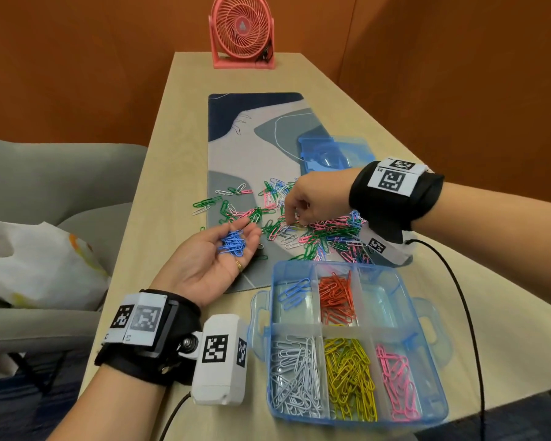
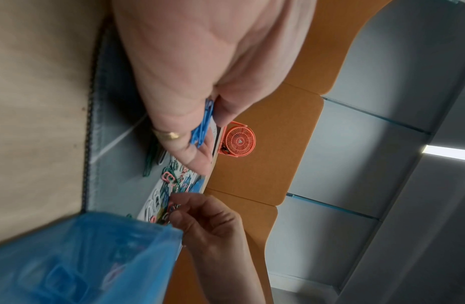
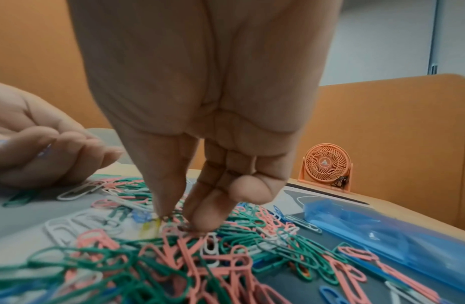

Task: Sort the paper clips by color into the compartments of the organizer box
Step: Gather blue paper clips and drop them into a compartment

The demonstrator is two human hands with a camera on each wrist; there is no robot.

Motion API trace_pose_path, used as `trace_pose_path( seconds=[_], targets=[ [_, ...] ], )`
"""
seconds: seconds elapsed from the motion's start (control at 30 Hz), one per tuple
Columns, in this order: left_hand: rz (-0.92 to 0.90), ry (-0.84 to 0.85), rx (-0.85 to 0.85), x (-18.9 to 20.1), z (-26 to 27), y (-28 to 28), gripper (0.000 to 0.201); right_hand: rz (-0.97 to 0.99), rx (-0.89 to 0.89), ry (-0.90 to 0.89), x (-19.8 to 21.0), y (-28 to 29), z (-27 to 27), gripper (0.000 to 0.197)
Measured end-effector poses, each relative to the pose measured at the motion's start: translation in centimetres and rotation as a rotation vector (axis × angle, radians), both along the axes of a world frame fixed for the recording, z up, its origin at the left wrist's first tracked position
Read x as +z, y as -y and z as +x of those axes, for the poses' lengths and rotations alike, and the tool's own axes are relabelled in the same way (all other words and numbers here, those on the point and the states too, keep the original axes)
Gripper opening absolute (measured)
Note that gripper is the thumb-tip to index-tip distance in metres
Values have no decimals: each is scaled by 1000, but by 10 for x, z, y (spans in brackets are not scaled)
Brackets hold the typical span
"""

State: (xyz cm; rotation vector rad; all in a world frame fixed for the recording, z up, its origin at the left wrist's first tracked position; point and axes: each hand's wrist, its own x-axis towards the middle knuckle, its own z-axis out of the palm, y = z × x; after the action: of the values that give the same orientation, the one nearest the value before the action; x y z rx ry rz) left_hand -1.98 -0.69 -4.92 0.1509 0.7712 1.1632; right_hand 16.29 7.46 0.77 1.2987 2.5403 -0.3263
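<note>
A loose pile of green, pink, white and blue paper clips [image 1: 303, 230] lies on the desk mat. My left hand [image 1: 245, 230] is palm up beside the pile, its fingers loosely curled round a bunch of blue paper clips [image 1: 233, 244], also seen as blue paper clips [image 2: 203, 127]. My right hand [image 3: 179, 222] points down into the pile. Its thumb and forefinger tips close on a clip whose colour I cannot make out. The blue organizer box [image 1: 427, 316] sits near me, with blue, orange, white, yellow and pink clips in separate compartments. Its far right compartment holds no clips.
The box's clear blue lid [image 1: 334, 154] lies on the mat [image 1: 255, 122] behind the pile. A pink desk fan [image 1: 242, 30] stands at the table's far end. A grey chair [image 1: 45, 173] with a white bag [image 1: 29, 265] is left of the table.
</note>
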Motion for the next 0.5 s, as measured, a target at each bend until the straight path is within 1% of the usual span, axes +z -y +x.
trace_pose_path(
  seconds=[0.07,0.17,0.27,0.33,0.43,0.5],
  targets=[
    [4,4,1,0,-1,0,31,27,-11,39,0,0,0,19],
    [14,14,1,0,-4,-1,32,94,-33,93,-3,-2,-1,20],
    [22,26,8,1,-5,-1,32,130,-33,67,-5,-4,-2,20],
    [23,33,14,1,-6,-1,32,121,-11,32,-5,-4,-5,15],
    [22,30,18,0,-8,-2,31,50,21,-7,-6,-2,-9,4],
    [21,33,20,0,-8,-2,32,26,28,-8,-9,-3,-11,5]
  ],
)
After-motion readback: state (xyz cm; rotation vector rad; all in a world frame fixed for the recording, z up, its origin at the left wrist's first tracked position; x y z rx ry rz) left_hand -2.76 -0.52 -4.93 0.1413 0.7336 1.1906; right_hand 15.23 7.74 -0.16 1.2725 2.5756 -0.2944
